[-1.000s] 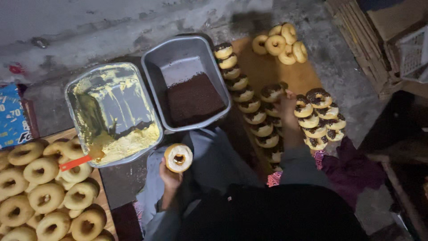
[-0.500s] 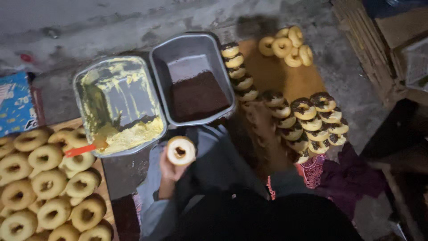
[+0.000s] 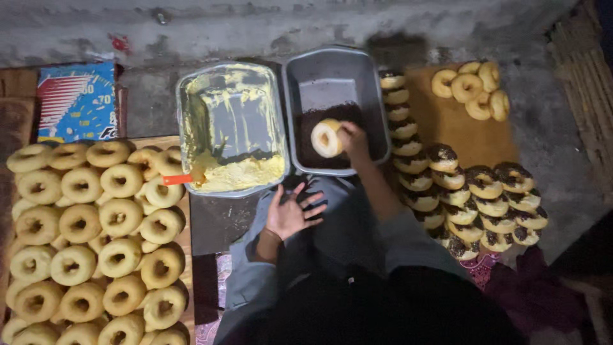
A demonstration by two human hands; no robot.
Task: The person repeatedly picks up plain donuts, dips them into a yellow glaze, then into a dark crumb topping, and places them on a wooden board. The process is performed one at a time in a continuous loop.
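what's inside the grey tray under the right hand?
The grey tray holds dark brown crumbs over its near half; the far floor is bare. The right hand holds a doughnut above them. What lies beneath the doughnut is hidden.

Right hand (image 3: 353,137) with doughnut (image 3: 327,138) over dark sprinkle tray (image 3: 332,64)

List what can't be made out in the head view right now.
- Donut: its underside, turned toward the dark sprinkles tray; coating unseen.
- Right hand: fingertips hidden behind the donut; grip unclear.
- Plain donuts: pile cut off by left and bottom edges.
- Orange-handled tool: blade buried in yellow cream.
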